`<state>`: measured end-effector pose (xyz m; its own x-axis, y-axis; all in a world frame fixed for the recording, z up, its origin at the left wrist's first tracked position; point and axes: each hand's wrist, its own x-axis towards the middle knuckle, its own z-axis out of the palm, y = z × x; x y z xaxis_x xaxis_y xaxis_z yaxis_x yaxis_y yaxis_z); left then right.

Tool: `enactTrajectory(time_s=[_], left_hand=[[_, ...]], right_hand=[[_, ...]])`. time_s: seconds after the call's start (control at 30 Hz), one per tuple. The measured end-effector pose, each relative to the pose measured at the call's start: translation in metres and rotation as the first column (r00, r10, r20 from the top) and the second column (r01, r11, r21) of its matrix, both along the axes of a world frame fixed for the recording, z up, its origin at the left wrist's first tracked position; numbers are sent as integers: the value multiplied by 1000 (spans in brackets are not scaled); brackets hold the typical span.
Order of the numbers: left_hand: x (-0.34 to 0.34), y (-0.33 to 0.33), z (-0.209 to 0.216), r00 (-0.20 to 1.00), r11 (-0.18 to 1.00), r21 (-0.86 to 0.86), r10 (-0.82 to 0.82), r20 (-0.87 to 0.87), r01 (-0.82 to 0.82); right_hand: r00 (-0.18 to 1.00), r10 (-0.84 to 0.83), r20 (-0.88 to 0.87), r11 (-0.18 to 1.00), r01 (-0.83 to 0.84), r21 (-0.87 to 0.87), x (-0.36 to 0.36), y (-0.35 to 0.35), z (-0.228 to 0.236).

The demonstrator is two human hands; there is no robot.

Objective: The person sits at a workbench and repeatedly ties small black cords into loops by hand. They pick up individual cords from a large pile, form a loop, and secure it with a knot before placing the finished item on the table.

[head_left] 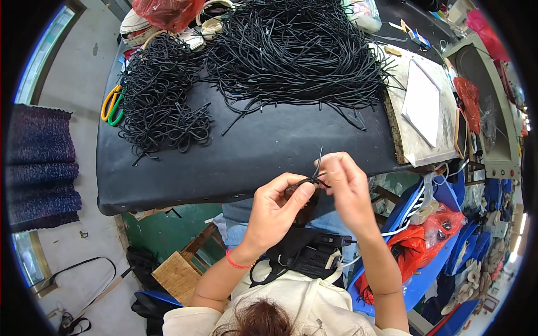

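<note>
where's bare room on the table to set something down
The tabletop is bare between its near edge and the small cord heap, left of the left hand. Another patch lies between the large cord heap and the right hand. The heaps crowd the far side.

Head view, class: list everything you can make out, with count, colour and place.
Table: one, black, centre
Cord: one bunch, black, in left fingers
Large cord pile: one, black, table's far side
Small cord pile: one, black, table's left
Scissors: one, yellow and green, beside small cord pile
Board: one, pale, table's right
Panel: one, white, on board
Bag: one, red, table's far left
Curtain: one, purple-blue, far left
Slab: one, tan, lower left
Tub: one, blue, lower right
Sack: one, orange-red, in tub
Casing: one, beige, right
Clutter: many items, mixed, right edge
Left hand: one, bare, lower centre
Right hand: one, bare, beside left hand
</note>
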<state>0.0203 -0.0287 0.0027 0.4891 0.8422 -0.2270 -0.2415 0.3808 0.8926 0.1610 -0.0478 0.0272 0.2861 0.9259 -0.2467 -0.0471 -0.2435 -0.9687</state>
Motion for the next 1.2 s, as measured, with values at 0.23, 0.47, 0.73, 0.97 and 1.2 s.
enactTrajectory(time_s=[0.23, 0.47, 0.73, 0.97, 1.2], left_hand=[[-9, 7, 5, 998, 998, -4, -58, 5, 58], [-12, 12, 3, 991, 986, -114, -116, 63, 123], [8, 2, -3, 969, 991, -117, 96, 226, -71], [12, 5, -2, 960, 966, -227, 174, 220, -123], [6, 13, 3, 975, 976, -215, 77, 211, -31]], right_hand=[[970, 204, -130, 979, -203, 22, 10, -14, 6], [907, 385, 169, 919, -394, 20, 22, -15, 11], [963, 194, -186, 979, -203, -35, 8, -15, 14], [976, 174, 130, 984, -176, 2, 4, -20, 7], [974, 168, 149, 983, -177, 48, 11, -24, 7]])
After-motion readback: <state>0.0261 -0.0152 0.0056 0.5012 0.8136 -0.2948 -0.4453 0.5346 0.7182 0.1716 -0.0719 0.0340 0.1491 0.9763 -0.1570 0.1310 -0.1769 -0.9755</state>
